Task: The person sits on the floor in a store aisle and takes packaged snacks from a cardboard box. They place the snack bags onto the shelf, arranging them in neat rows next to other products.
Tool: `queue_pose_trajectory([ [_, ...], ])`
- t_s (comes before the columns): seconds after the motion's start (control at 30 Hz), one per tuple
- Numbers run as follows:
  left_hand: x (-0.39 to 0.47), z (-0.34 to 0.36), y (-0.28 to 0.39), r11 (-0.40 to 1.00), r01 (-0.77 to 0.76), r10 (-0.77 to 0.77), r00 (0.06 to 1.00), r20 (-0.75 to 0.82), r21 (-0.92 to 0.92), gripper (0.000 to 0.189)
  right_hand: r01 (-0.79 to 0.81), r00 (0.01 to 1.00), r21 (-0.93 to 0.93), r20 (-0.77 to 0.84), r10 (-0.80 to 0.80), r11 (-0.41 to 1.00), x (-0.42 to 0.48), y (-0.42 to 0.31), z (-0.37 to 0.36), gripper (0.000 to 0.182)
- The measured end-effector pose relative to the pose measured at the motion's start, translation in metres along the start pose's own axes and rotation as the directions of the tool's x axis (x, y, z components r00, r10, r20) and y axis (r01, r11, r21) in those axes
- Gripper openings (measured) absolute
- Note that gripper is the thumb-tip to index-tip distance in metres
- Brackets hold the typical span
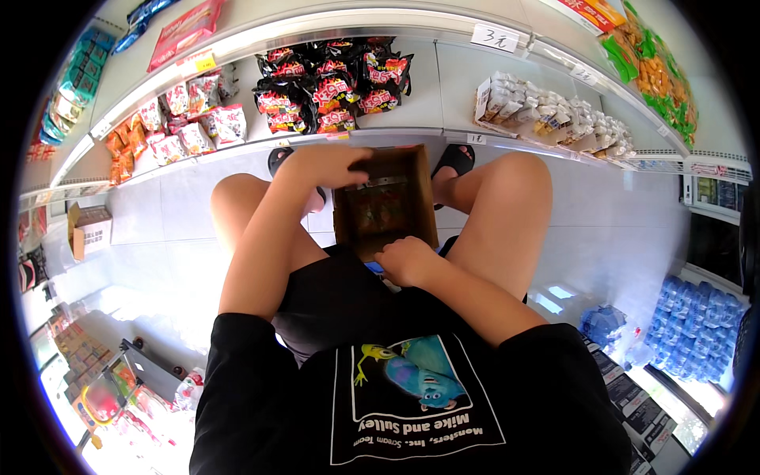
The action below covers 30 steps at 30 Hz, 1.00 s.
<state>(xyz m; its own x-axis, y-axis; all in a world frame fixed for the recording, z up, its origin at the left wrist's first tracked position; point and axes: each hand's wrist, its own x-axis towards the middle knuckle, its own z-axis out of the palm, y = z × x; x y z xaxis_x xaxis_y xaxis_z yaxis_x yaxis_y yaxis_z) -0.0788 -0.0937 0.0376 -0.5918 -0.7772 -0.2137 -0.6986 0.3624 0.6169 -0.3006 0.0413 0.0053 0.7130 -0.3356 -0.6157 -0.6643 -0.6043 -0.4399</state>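
Observation:
An upright open cardboard box (426,202) stands between my knees, with a few packets (380,208) lying dimly inside it. My left hand (325,166) is over the box's far left corner, its fingers apart and nothing seen in them. At the near right edge of the box, my right hand (408,259) is curled on the rim. Just beyond the box, on the lower shelf, are black-and-red snack packets (333,92) in stacked rows.
Small white and red packets (199,122) and orange packets (126,148) sit left on the shelf (409,124). Right of them stands a tray of white-wrapped snacks (552,110). A small carton (92,228) is on the floor at left, bottled water packs (694,329) at right.

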Motion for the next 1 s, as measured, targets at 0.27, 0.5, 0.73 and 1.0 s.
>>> queue_pose_trajectory([
  [0.27,0.036,0.012,-0.014,0.995,0.095,-0.102,0.97,0.22,0.041,0.052,-0.079,0.986,0.054,0.148,0.071,0.995,0.031,-0.014,-0.003,0.025],
  [0.5,0.048,-0.006,-0.02,0.947,0.161,-0.239,0.931,0.276,0.278,0.051,-0.202,0.973,0.288,-0.049,0.225,0.936,0.068,0.032,0.002,0.026],
  [0.73,0.039,0.005,-0.043,0.983,0.127,-0.15,0.971,0.187,0.134,0.047,-0.506,0.849,0.265,0.32,0.42,0.821,0.137,0.078,0.078,0.048],
  [1.0,0.022,-0.006,-0.044,0.966,0.186,-0.222,0.952,0.211,0.177,0.043,-0.561,0.823,0.268,0.286,0.491,0.783,0.182,0.082,0.162,0.048],
])
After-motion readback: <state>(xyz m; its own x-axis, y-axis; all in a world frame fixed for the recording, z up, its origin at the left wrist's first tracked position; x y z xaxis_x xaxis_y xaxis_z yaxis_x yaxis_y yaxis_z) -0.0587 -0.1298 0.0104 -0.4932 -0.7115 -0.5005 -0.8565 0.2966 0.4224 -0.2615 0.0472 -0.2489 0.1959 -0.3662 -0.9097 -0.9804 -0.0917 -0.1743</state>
